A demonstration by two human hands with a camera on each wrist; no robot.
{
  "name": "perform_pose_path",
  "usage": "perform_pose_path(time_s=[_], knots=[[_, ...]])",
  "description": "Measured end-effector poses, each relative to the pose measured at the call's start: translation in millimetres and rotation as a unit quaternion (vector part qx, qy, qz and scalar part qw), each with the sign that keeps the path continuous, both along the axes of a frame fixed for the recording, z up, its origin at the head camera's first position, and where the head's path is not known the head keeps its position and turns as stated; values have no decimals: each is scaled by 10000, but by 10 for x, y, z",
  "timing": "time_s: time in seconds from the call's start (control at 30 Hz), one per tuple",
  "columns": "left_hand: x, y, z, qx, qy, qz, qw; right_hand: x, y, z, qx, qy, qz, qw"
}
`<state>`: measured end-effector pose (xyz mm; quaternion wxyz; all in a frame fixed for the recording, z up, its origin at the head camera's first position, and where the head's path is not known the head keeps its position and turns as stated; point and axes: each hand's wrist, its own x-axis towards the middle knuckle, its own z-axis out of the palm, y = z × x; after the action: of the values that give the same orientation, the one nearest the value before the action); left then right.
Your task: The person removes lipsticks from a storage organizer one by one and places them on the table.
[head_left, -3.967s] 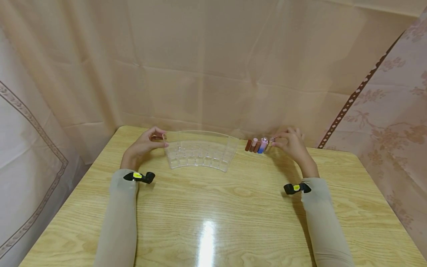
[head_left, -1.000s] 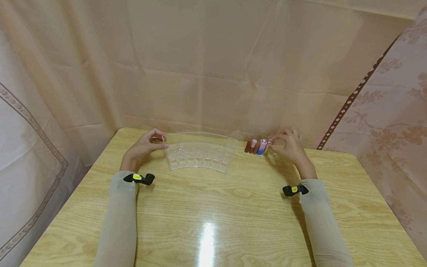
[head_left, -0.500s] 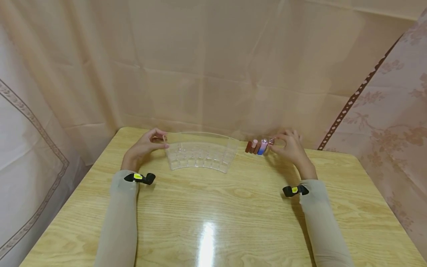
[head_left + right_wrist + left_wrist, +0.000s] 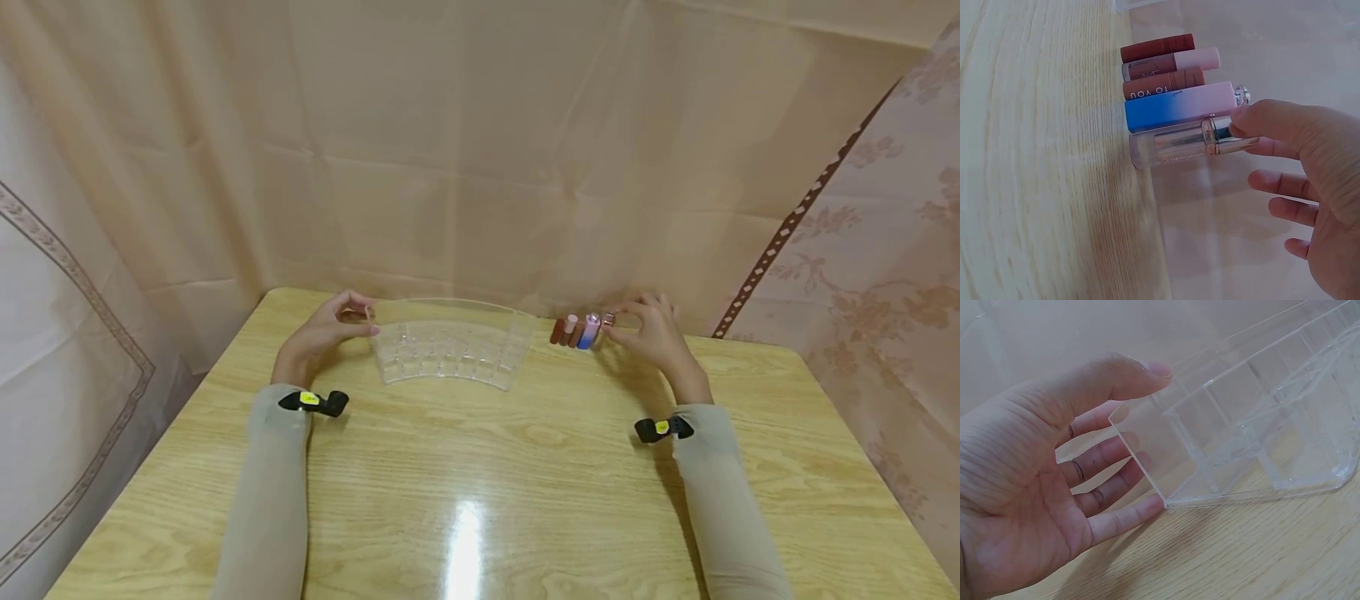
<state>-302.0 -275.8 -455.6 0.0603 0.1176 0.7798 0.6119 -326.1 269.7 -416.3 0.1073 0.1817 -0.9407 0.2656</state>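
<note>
A clear acrylic organizer (image 4: 450, 350) with small compartments stands near the table's back edge. My left hand (image 4: 322, 333) grips its left end; in the left wrist view, the thumb lies at the top edge and the fingers touch the side panel (image 4: 1154, 459). To the organizer's right is a row of lip products: a dark red tube (image 4: 1157, 48), a pink-capped tube (image 4: 1172, 62), a brown lettered tube (image 4: 1163, 83) and a blue-to-pink tube (image 4: 1179, 106). At the row's right end, my right hand (image 4: 652, 333) pinches the shiny cap of a clear lip gloss tube (image 4: 1175, 144) between thumb and forefinger.
Beige cloth (image 4: 480, 167) hangs right behind the table's back edge. White patterned cloth (image 4: 60, 375) hangs on the left, and floral cloth (image 4: 885, 292) on the right. The wooden table (image 4: 525, 483) reaches forward under both sleeves, with a bright light reflection on it.
Since four seconds ago my right hand has shifted slightly left, bringing the lip gloss tube closer to the blue-to-pink one. My left hand and the organizer hold their place.
</note>
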Motion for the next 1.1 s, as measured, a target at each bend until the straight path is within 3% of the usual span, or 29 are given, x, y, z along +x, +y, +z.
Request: perform_pose_path(time_s=[0.23, 0.43, 0.6, 0.93, 1.1], knots=[[38, 9, -5, -75, -253, 34, 9996, 29, 5, -38, -15, -47, -39, 10000], [64, 46, 64, 5, -498, 89, 9987, 29, 18, 3, -79, 126, 23, 9999], [33, 32, 120, -198, -322, -30, 9993, -15, 4, 30, -103, 342, 55, 9993], [114, 34, 322, -1094, -131, -140, 9938, 26, 8, 149, -466, 443, 184, 9978], [192, 135, 575, -1493, 42, 168, 9886, 86, 8, 288, -1012, 843, 353, 9907]])
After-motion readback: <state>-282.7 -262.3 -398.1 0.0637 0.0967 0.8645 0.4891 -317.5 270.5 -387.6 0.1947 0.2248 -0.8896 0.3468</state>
